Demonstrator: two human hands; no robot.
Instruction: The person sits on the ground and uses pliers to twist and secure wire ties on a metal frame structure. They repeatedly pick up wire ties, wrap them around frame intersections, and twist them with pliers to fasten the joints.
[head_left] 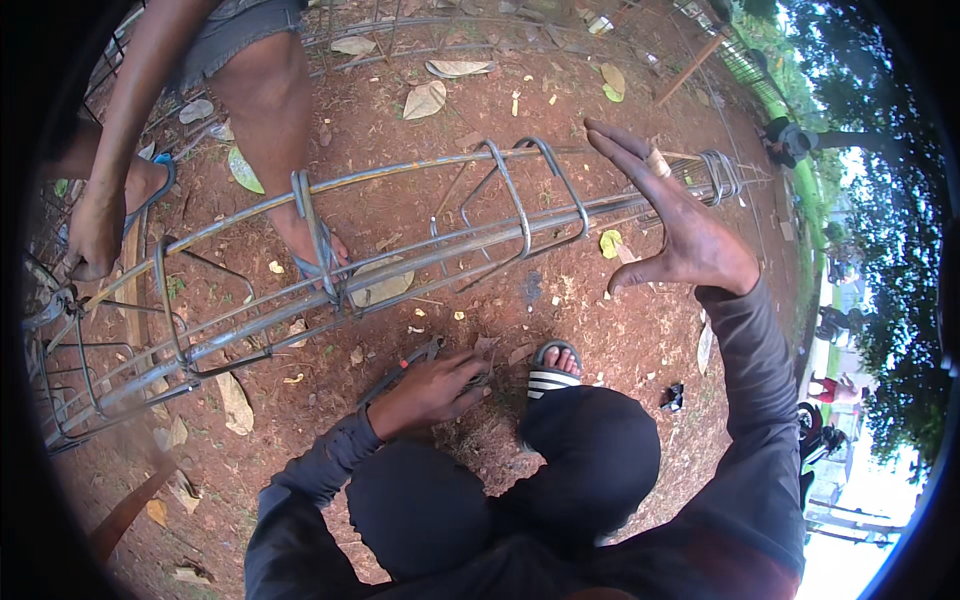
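A long cage of steel reinforcing bars (245,330) with bent stirrups (505,195) runs across in front of me, rising to the right. My right hand (685,225) is raised over its right part, fingers stretched out and thumb apart, with a tan wrap on one finger. It holds nothing. Above my knees, my left hand (435,390) is low with its fingers curled in. Something thin and greyish shows at its fingertips, too small to name. Just beyond that hand is a pair of pincers (408,362) with reddish handles; whether the hand touches them I cannot tell.
At the left a co-worker's leg (265,110) stands beside the cage. Their hand (95,240) is close to its left end, near a metal tool (50,308). Another forearm (130,510) shows at lower left. Dry leaves (425,100) and a small black object (673,397) lie on reddish soil.
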